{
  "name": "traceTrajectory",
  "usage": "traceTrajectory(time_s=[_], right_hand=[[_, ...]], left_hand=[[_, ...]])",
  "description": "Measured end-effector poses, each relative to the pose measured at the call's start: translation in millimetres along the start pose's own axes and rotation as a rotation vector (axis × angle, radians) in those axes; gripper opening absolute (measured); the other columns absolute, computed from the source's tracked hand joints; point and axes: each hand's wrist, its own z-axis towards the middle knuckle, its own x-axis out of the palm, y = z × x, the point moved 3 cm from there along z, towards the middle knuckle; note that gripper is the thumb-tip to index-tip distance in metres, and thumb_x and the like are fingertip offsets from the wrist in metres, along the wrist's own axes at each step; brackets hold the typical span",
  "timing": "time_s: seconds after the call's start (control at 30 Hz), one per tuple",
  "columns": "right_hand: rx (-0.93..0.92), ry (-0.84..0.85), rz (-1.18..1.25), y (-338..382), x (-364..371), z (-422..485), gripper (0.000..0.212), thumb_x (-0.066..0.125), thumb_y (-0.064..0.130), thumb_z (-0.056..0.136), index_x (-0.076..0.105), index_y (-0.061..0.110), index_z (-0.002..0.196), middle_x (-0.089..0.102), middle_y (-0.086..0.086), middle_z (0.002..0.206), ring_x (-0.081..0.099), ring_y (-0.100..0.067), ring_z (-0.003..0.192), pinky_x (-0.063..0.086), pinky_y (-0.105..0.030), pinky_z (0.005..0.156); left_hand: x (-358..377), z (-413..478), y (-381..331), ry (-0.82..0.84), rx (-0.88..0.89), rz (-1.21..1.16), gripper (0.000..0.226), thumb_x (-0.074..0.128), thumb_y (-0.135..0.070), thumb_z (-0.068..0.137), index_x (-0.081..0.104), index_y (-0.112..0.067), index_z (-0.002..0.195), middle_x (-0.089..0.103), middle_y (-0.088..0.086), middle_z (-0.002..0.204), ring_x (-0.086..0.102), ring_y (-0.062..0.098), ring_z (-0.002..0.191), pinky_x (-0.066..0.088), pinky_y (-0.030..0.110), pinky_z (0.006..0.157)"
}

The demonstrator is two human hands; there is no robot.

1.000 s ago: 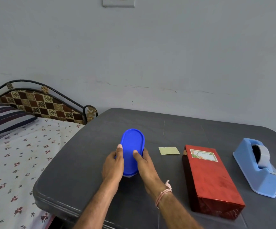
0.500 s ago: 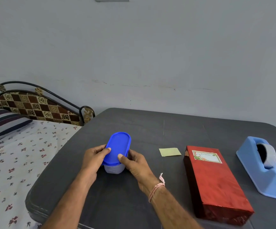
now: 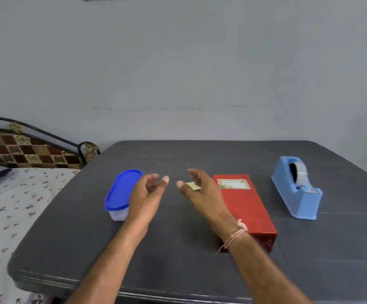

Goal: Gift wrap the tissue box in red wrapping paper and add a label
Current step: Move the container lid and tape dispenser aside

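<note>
The box wrapped in shiny red paper lies flat on the dark grey table, right of centre, with a bordered label stuck at its far end. My right hand hovers just left of the box, fingers apart, holding nothing; a pink thread is tied at its wrist. My left hand hovers open beside a clear container with a blue lid, not touching it. A small yellow paper slip lies on the table, partly hidden behind my right hand.
A light blue tape dispenser with a roll of tape stands at the right of the table. A bed with a floral sheet and a checkered headboard runs along the table's left side. A plain wall stands behind the table.
Both hands have let go of the blue-lidded container, which now stands on the table further left. The hands have moved right and opened; my view has shifted to the right.
</note>
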Motion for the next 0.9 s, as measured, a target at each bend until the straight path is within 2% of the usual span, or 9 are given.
traceTrajectory(time_s=[0.07,0.17,0.23,0.33,0.47,0.57,0.63,0.73,0.9], right_hand=[[-0.01,-0.131,-0.258,-8,-55,-9,0.063,0.076,0.042,0.088,0.055,0.018,0.142,0.058,-0.001,0.142,0.051,-0.02,0.135,0.042,-0.039,0.112],[0.188,-0.213,-0.546,-31,-127,-30,0.071,0.072,0.056,0.083,0.05,0.022,0.141,0.057,-0.001,0.137,0.051,-0.028,0.132,0.045,-0.045,0.105],[0.372,-0.121,-0.419,-52,-155,-43,0.069,0.075,0.052,0.086,0.054,0.01,0.136,0.062,0.0,0.123,0.061,-0.026,0.118,0.048,-0.036,0.097],[0.432,-0.006,-0.114,-79,-165,-58,0.042,0.079,0.038,0.088,0.072,0.007,0.115,0.079,-0.001,0.097,0.076,-0.021,0.09,0.06,-0.043,0.091],[0.286,-0.09,0.078,-68,-158,-57,0.019,0.075,0.028,0.093,0.073,0.021,0.111,0.08,0.001,0.099,0.077,-0.017,0.091,0.062,-0.036,0.087],[0.185,-0.076,0.186,-41,-145,-30,0.028,0.076,0.026,0.092,0.071,0.022,0.12,0.079,0.002,0.104,0.077,-0.014,0.095,0.061,-0.03,0.085],[0.185,-0.045,0.23,-32,-131,1,0.034,0.077,0.024,0.092,0.067,0.019,0.124,0.078,-0.001,0.109,0.077,-0.014,0.093,0.06,-0.023,0.076],[0.265,0.0,0.279,-28,-94,61,0.049,0.08,0.028,0.088,0.057,0.014,0.13,0.072,-0.004,0.119,0.074,-0.017,0.099,0.061,-0.034,0.084],[0.31,0.086,0.275,-39,-36,145,0.044,0.079,0.026,0.088,0.064,0.009,0.126,0.075,-0.006,0.113,0.074,-0.02,0.1,0.059,-0.042,0.095]], left_hand=[[47,-21,1,0.27,-0.122,-0.032,0.03,0.068,-0.041,0.096,0.067,-0.016,0.113,0.067,-0.007,0.098,0.06,0.007,0.084,0.046,0.024,0.072],[94,-47,8,0.561,-0.154,0.017,0.044,0.066,-0.052,0.094,0.069,-0.011,0.11,0.063,-0.008,0.082,0.057,0.009,0.075,0.043,0.031,0.07],[112,-64,5,0.674,-0.167,-0.004,0.039,0.067,-0.052,0.092,0.071,-0.021,0.115,0.077,-0.013,0.094,0.069,0.005,0.083,0.047,0.024,0.072],[127,-80,-2,0.699,-0.122,-0.113,0.031,0.072,-0.036,0.094,0.069,-0.025,0.123,0.078,-0.009,0.109,0.073,0.0,0.096,0.051,0.011,0.074],[128,-81,-16,0.625,-0.004,-0.228,0.042,0.073,-0.028,0.095,0.061,-0.033,0.134,0.075,-0.009,0.121,0.072,0.008,0.11,0.056,0.02,0.089],[113,-51,-32,0.535,-0.014,-0.317,0.039,0.074,-0.02,0.094,0.064,-0.031,0.13,0.077,-0.005,0.116,0.075,0.012,0.104,0.058,0.018,0.081],[101,-17,-37,0.46,-0.048,-0.322,0.041,0.078,-0.023,0.09,0.066,-0.027,0.129,0.077,-0.002,0.115,0.075,0.015,0.104,0.06,0.029,0.088],[83,47,-29,0.266,-0.172,-0.333,0.038,0.084,-0.024,0.084,0.071,-0.016,0.118,0.078,0.006,0.111,0.076,0.023,0.099,0.06,0.044,0.093],[71,125,0,0.063,-0.281,-0.387,0.038,0.084,-0.018,0.084,0.071,-0.007,0.118,0.077,0.012,0.103,0.075,0.027,0.092,0.059,0.034,0.072]])
